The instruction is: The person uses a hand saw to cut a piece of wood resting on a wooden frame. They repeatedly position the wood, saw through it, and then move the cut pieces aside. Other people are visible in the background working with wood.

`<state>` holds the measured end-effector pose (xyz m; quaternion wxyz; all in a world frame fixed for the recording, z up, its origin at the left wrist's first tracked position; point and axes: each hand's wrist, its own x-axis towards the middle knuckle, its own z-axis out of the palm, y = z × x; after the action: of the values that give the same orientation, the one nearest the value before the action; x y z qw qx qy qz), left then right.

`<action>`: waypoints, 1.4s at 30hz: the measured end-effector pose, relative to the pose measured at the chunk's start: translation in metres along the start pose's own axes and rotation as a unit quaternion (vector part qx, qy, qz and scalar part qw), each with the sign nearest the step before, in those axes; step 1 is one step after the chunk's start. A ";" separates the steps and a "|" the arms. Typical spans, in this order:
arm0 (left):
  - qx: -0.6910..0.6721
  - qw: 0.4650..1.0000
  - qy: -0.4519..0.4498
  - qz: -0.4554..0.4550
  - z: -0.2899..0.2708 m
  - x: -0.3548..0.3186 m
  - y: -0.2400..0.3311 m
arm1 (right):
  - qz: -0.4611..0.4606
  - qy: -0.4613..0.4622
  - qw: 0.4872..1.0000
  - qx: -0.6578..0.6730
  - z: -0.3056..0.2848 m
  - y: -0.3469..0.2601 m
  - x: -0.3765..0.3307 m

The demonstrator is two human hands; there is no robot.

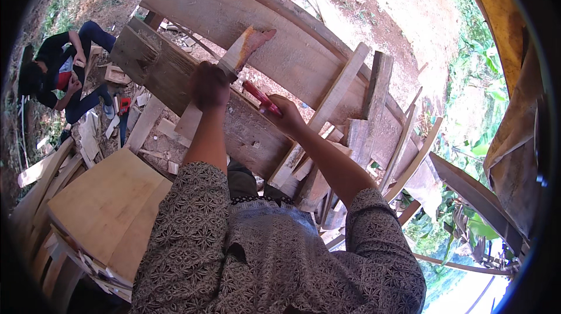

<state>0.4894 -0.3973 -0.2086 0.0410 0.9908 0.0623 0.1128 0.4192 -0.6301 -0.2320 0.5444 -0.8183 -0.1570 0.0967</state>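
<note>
My left hand (210, 85) is closed around a short piece of pale wood (238, 51) with a rough, reddish-brown far end. A dark, narrow edge crosses this wood beside my left fingers; what it belongs to I cannot make out. In my right hand (283, 114) is a red-handled tool (257, 95), its far end pointing toward the wood and my left hand. Its working end is too small to tell. Both hands are above a thick weathered plank (254, 139). A wider, lighter board (292, 51) lies beyond it, dusted with shavings.
A wooden strip (339, 89) crosses the boards on the right, with loose offcuts (356, 139) nearby. A smooth pale panel (111, 209) rests at the lower left. On the left another person (70, 71) sits among wood scraps, near a red-handled saw (123, 112).
</note>
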 end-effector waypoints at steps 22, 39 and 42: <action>-0.077 0.992 0.064 -0.071 0.015 -0.007 -0.008 | 0.056 0.005 0.993 -0.099 -0.051 -0.153 0.020; -0.042 0.994 0.048 -0.092 0.026 -0.008 -0.006 | 0.090 0.011 0.985 -0.146 -0.073 -0.167 -0.020; -0.037 0.993 0.025 -0.106 0.023 -0.008 -0.009 | 0.120 0.004 0.980 -0.160 -0.078 -0.179 -0.034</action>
<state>0.4862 -0.3911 -0.2331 0.0874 0.9734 0.1639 0.1344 0.3862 -0.6457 -0.0367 0.3916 -0.9081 -0.0691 0.1313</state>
